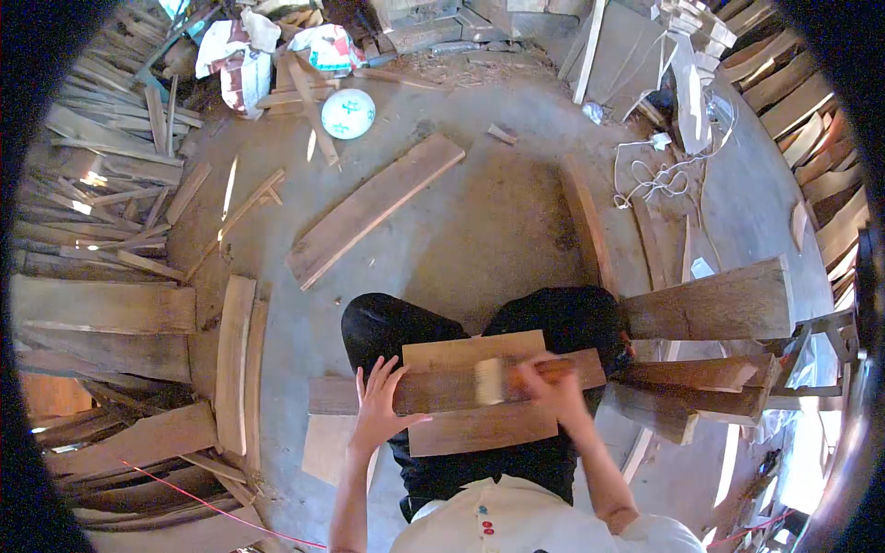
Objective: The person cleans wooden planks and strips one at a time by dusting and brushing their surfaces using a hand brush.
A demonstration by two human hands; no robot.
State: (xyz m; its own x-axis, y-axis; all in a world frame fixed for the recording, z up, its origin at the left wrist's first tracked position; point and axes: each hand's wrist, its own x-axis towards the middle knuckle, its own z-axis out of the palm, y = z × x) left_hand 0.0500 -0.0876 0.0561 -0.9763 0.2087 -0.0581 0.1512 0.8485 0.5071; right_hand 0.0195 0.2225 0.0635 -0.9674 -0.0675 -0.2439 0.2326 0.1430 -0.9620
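A long dark wooden plank (433,392) lies crosswise over a wider, lighter board (484,433) on my lap. My left hand (380,405) rests at the left part of the plank, thumb and fingers spread apart. In my right hand (551,392) is a paintbrush (490,382) with pale bristles and an orange-brown handle. Its bristles are over the middle of the plank and look smeared by motion, so I cannot tell whether they touch the wood.
A loose board (378,210) lies on the floor ahead, and a white ball (348,113) sits beyond it. Wood stacks line the left side; thick planks (710,300) stand close on my right. A white cable (656,175) lies at the far right.
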